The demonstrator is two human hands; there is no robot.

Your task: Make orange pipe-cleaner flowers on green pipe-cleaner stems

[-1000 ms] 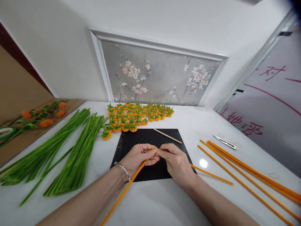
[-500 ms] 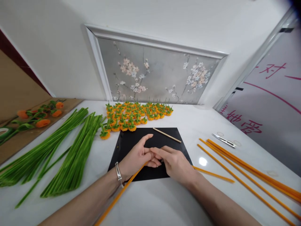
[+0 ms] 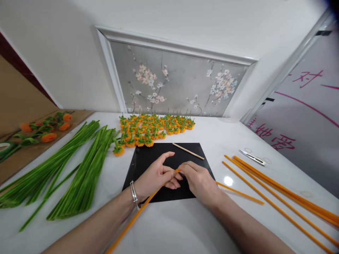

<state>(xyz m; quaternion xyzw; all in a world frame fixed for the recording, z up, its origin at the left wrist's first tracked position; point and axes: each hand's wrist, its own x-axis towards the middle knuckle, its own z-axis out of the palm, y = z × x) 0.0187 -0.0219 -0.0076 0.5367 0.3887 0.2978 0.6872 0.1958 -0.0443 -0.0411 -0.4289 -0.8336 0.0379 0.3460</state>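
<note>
An orange pipe cleaner point(image 3: 137, 215) runs from the lower edge of the view up into my left hand point(image 3: 161, 173). My left hand is closed on it, with its thumb raised and a silver bracelet at the wrist. The fingers of my right hand point(image 3: 198, 180) pinch the orange tip that pokes out past the left fingers. Both hands are over a black mat point(image 3: 169, 151). A short wooden stick point(image 3: 188, 151) lies on the mat beyond them. Another orange pipe cleaner point(image 3: 239, 193) emerges from beside my right wrist and lies on the table.
Green pipe cleaners point(image 3: 84, 173) lie in bundles at left. Many small orange flowers with green stems point(image 3: 148, 128) stand behind the mat. At right are orange pipe cleaners point(image 3: 280, 190) and silver snips point(image 3: 252, 157). Finished orange flowers point(image 3: 49, 137) rest on cardboard at far left.
My right fingers have drawn back slightly to the right and now bunch in a pinch. The orange tip between the hands has come into sight. My left hand has barely moved.
</note>
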